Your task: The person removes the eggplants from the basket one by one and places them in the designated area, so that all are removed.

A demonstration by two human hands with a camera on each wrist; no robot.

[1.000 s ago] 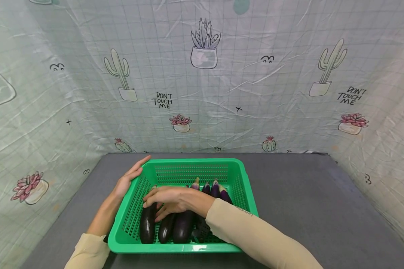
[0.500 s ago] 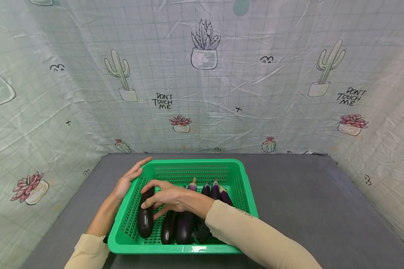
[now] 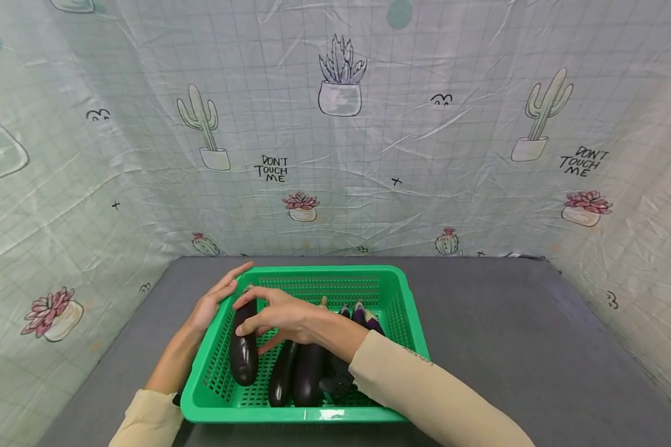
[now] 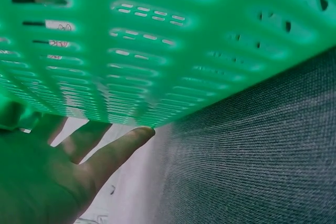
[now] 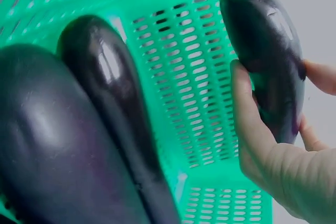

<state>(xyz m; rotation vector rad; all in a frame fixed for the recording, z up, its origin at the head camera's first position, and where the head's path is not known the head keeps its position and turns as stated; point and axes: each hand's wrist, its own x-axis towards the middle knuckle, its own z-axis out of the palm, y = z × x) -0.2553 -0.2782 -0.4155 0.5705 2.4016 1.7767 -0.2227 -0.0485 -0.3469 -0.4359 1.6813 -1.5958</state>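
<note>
My right hand (image 3: pixel 285 316) grips a glossy dark eggplant (image 3: pixel 243 360) at the left side of a green perforated basket (image 3: pixel 319 269). In the right wrist view the thumb and fingers of my right hand (image 5: pixel 273 161) curl round the eggplant (image 5: pixel 262 30), on opposite sides of it. My left hand (image 3: pixel 209 307) rests against the outside of the basket's left wall, fingers extended toward the far corner. In the left wrist view the straight fingers of my left hand (image 4: pixel 63 177) lie along the slotted wall.
Several more eggplants lie in the basket, including a thick one (image 3: pixel 309 375) and a slimmer one (image 3: pixel 281 375); my right arm covers part of them. The basket stands on a grey cloth-covered table (image 3: pixel 492 347), with a cactus-print curtain (image 3: pixel 391 143) behind.
My right hand has taken hold of the leftmost eggplant and moved it up, toward the basket's far left corner. The neighbouring eggplants have shifted slightly right. My left hand stays put.
</note>
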